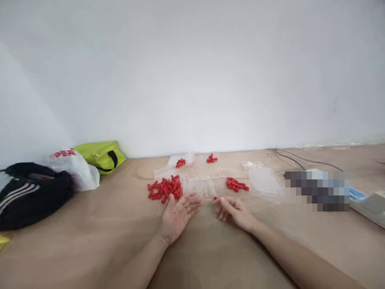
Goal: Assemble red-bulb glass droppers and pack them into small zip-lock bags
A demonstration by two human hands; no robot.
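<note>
1. At the far left, a yellow thing (3, 241) is poking into view, and a black bag (36, 200) with three white stripes is slumping on the table (105, 224).
2. A white bag (86, 174) is leaning beside it, showing red lettering too blurred to read.
3. A green bag (93, 152) with a black strap is lying behind the white bag, near the wall (192, 80).
4. A red pile (162, 188) of small pieces is spreading left of centre, the largest of the red groups.
5. The left hand (179, 214) is lying wide, palm turned up, just beside the pile's near edge.
6. Farther back, a rear cluster (180, 162) of red pieces is resting by clear plastic.
7. Thin pale sticks (207, 185) are lying side by side at the centre; behind them another cluster (211, 158) is sitting.
8. The right hand (234, 210) is curling narrow, a red bit (215, 198) showing at its fingertips; whether it is gripping this, I cannot tell.
9. A smaller pile (237, 184) is lying behind that hand.
10. Clear bags (264, 180) are lying flat beyond it.
11. Cables (315, 161) are trailing behind a pixelated patch; a blue item (357, 194) and a grey box (373, 210) are sitting at far right.
</note>
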